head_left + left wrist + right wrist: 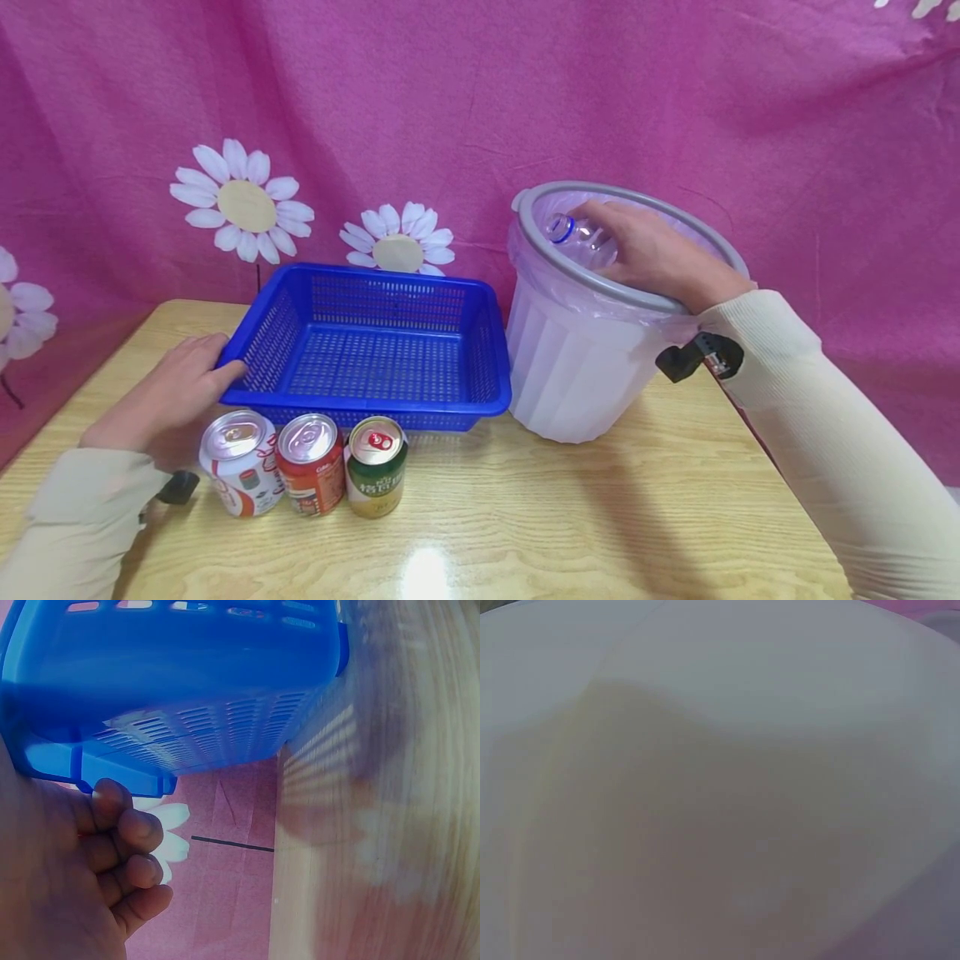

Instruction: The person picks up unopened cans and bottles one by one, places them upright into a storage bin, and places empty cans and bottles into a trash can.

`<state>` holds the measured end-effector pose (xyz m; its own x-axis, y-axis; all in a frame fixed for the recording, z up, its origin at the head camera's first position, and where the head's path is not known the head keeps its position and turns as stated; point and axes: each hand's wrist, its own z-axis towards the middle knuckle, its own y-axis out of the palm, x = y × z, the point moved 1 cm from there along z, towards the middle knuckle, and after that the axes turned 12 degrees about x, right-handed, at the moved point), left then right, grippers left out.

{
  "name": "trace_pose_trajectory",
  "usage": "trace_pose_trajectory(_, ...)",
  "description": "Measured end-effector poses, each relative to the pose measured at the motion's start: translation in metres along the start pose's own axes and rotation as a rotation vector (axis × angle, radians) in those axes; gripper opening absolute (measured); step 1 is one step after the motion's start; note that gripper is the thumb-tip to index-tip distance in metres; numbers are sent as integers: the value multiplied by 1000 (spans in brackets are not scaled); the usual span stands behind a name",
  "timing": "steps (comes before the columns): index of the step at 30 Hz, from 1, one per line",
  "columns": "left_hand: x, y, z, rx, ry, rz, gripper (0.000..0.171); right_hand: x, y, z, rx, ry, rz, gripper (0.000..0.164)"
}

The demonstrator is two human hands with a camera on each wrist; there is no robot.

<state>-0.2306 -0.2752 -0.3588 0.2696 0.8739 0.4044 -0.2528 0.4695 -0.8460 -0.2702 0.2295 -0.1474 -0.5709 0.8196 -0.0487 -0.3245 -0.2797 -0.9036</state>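
Inside the mouth of a lined bin [577, 367], my right hand [648, 250] grips a clear plastic bottle [588, 246] with a blue ring at its uncapped neck. The bottle tilts, its neck toward the left; its lower part is hidden. The right wrist view shows mostly a blurred pale surface. My left hand [183, 379] holds the left rim of a blue plastic basket [367, 408], thumb over the edge. In the left wrist view, curled fingers [139, 829] lie outside and below the rim.
In front of the basket stand three drink cans in a row: a white can [243, 467], a red can [311, 471] and a green-and-gold can [377, 471]. All rest on the wooden table [510, 517]. A pink flowered cloth [450, 108] hangs behind.
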Motion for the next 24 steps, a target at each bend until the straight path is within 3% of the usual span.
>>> trace_pose_trajectory(8, 0, 0, 0, -7, 2, -5, 40, 1, 0, 1, 13, 6, -1, 59)
trace_pose_trajectory(18, 2, -1, 0, -5, 4, -15, 40, -2, -3, -1, 136, 19, 35, 50)
trace_pose_trajectory(24, 2, -1, -1, -8, 4, -21, 40, -3, -3, -2, 151, 10, 31, 49)
